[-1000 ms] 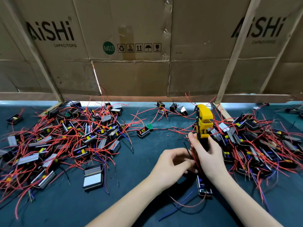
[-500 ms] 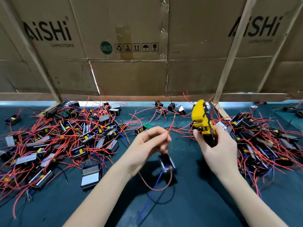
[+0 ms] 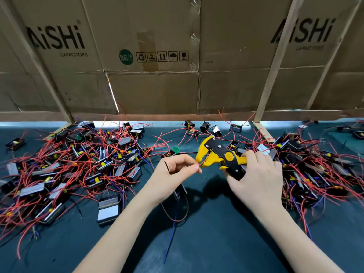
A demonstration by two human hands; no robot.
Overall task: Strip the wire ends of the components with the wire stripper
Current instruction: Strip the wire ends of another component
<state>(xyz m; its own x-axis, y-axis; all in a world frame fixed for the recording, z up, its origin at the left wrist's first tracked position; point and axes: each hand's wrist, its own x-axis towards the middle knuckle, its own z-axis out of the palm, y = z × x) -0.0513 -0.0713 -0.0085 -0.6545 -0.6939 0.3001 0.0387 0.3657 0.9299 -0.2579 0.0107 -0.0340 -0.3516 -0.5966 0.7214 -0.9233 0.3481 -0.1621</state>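
Observation:
My right hand [image 3: 258, 178] grips the handles of a yellow and black wire stripper [image 3: 218, 154], whose jaws point left. My left hand [image 3: 175, 172] pinches a red wire [image 3: 201, 164] near its end, and that end lies in the stripper's jaws. The wire loops down under my left wrist to a small black component [image 3: 181, 191] that hangs mostly hidden behind the hand, with a blue wire [image 3: 171, 233] trailing toward me.
A big heap of black components with red wires [image 3: 74, 166] covers the dark green mat [image 3: 206, 243] on the left. Another heap [image 3: 319, 170] lies on the right. One component [image 3: 109, 208] sits apart at the front left. A cardboard wall [image 3: 157, 56] closes the back.
The stripper has swung from upright to lying sideways with its jaws toward my left hand. The red wire end, held free in the air before, now sits in the jaws.

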